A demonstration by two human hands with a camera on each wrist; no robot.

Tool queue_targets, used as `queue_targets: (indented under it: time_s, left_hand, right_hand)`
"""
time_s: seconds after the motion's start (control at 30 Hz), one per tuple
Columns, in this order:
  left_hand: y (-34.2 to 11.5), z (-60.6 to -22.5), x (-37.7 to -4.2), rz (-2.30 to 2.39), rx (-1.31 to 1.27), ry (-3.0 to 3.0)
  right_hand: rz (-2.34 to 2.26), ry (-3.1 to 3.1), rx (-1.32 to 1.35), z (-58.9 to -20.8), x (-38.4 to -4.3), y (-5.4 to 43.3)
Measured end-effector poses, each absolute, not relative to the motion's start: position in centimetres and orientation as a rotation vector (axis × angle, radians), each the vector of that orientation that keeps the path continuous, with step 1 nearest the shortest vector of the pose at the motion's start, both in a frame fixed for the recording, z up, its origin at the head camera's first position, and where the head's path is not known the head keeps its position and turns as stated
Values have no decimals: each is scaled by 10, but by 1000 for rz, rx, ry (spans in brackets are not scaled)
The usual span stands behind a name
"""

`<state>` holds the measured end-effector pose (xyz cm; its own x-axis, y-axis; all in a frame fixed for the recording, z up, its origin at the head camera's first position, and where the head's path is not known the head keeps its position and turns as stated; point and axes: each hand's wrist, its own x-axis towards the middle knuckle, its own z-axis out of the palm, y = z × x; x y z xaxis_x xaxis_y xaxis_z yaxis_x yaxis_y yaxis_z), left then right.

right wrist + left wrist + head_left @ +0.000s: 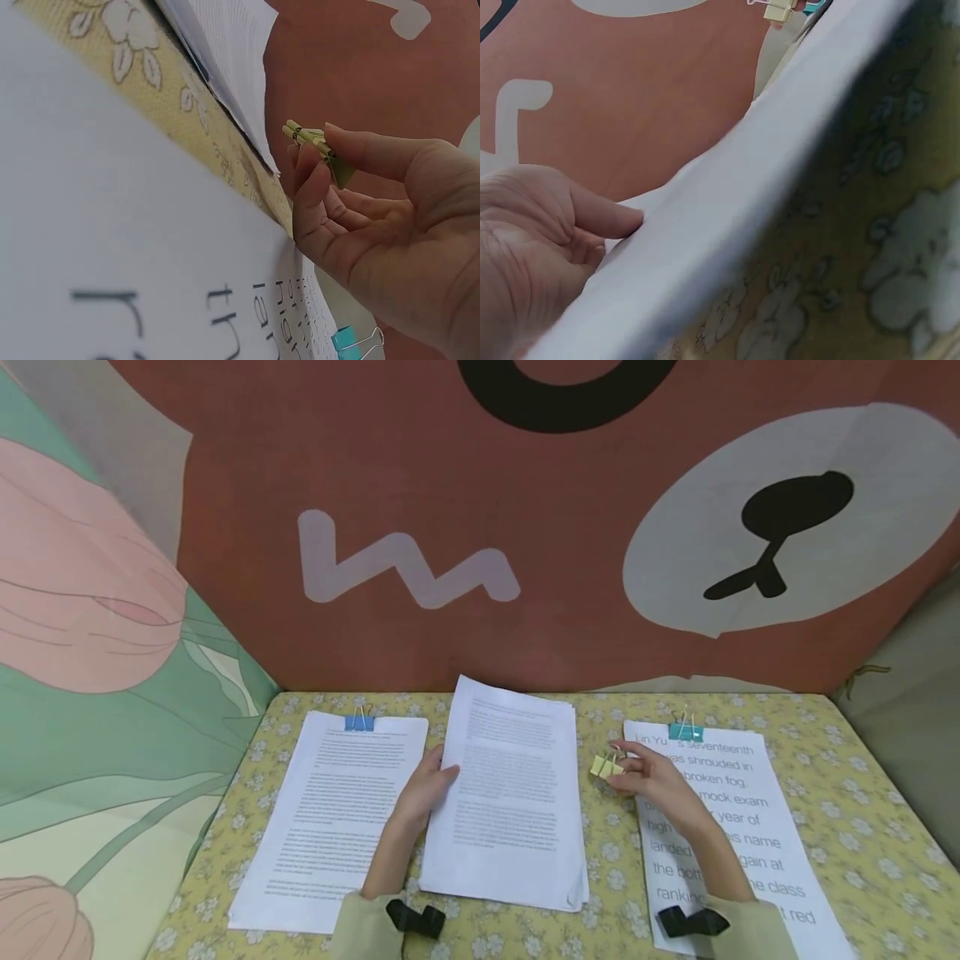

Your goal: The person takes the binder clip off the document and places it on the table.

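Note:
A loose stack of printed paper (510,793) is in the middle of the table in the head view. My left hand (429,785) grips its left edge, thumb on top; the left wrist view shows the thumb (607,219) pressed at the sheets' edge. The stack's far left corner looks slightly raised. To the right of the stack, my right hand (654,781) pinches a yellow binder clip (606,766) between thumb and fingers. In the right wrist view the same yellow binder clip (339,166) is held apart from the paper.
On the left lies a paper stack (330,827) with a blue binder clip (359,722) at its top edge. A large-print stack (750,860) with a teal binder clip (686,732) lies beneath my right forearm. A floral cloth (862,810) covers the table, and a printed curtain (405,643) stands behind.

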<state>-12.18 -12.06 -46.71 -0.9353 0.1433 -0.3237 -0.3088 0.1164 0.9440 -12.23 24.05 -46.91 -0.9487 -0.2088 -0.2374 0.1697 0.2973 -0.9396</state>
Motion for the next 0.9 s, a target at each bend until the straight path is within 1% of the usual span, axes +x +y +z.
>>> queue_targets:
  time_s: [0.23, 0.53, 0.9]
  left_hand:
    - [-122, -466, -120, 1819, -131, 2135]
    - [-126, -469, -122, 1718, -159, 2242]
    - [-133, -466, -122, 1484, -145, 2416]
  right_hand:
    - [-1619, 2284, -53, -473, -123, 240]
    - [-1590, 2304, -71, -478, -122, 241]
    - [-1509, 2372, -115, -482, -124, 243]
